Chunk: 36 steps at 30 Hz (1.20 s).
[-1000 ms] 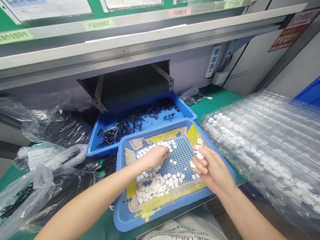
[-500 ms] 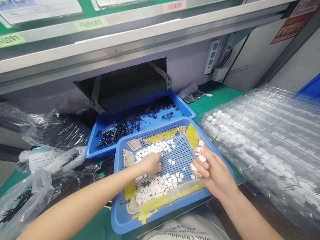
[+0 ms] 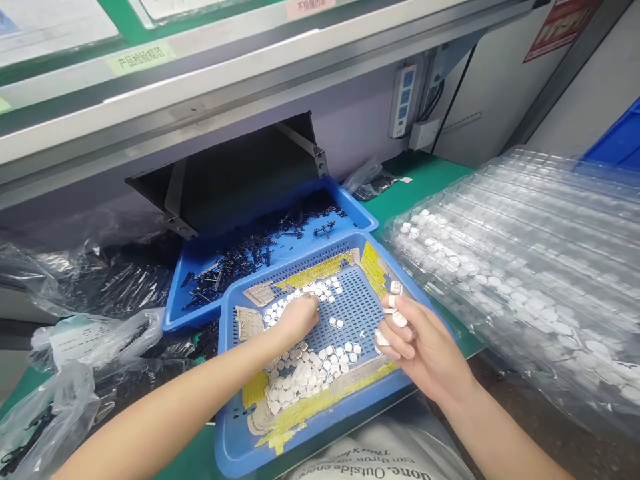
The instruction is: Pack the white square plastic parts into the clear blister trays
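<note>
A blue perforated tray (image 3: 320,423) lies in front of me, its floor edged with yellow tape and holding many small white square pieces. My left hand (image 3: 297,319) is curled down over the upper band of white pieces (image 3: 305,293), and its fingertips hide what lies beneath them. My right hand (image 3: 420,340) hovers above the right side of the tray, with several white pieces (image 3: 397,320) pinched among its fingers. A larger heap of white pieces (image 3: 300,380) lies below my left wrist.
Behind the perforated tray, a second blue tray (image 3: 350,207) holds small black parts. Stacked clear blister trays (image 3: 520,267) lie to the right, with white pieces in some pockets. Plastic bags of black parts (image 3: 100,280) lie left. A white sack (image 3: 380,460) sits below the bench edge.
The view has swung left and tilted. My left hand has curled closer over the upper white pieces. My right hand still has its white pieces.
</note>
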### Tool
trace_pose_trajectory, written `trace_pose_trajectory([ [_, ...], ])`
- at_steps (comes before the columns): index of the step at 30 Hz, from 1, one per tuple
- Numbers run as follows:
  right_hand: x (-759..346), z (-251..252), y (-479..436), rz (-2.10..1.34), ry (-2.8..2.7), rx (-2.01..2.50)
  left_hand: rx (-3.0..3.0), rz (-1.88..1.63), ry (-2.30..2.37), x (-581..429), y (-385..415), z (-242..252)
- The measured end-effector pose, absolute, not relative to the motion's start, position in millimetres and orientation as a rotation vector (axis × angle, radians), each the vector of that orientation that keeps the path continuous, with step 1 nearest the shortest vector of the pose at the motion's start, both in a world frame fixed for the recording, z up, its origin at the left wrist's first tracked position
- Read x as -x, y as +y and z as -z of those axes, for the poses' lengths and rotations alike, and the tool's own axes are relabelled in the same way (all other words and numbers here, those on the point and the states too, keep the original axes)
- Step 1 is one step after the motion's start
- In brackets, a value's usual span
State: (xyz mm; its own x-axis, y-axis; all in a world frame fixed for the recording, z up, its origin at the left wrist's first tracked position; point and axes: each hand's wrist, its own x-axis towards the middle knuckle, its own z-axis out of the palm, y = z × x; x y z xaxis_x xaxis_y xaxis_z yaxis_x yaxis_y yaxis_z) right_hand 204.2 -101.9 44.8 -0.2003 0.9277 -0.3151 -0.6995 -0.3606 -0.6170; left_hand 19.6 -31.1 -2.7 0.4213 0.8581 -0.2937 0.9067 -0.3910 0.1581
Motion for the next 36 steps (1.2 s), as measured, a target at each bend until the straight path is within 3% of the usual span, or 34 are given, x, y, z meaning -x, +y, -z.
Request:
trace_pose_trajectory([
  [10, -225, -38, -119, -1.72, -0.396, 0.787, -2.487, 0.125, 0.981, -31, -37, 6],
  [15, -249, -35, -139, -1.629, -0.334, 0.843, -2.47, 0.354, 1.067, -35, -39, 0],
  [21, -285, -58, -158, -1.469, -0.41, 0.999, -2.468, 0.387, 1.145, -43, -44, -16],
  [27, -328, -100, -134, -1.06, -0.706, 1.291, -2.438, 0.526, 1.198, -49, -35, -10],
  [31, -355, -110, -95, -0.962, -0.988, 1.631, -2.354, 0.532, 1.187, -46, -27, -13],
  [36, -370, -99, -62, -0.736, -1.682, 2.128, -2.031, 0.2, 1.002, -67, 7, -39],
])
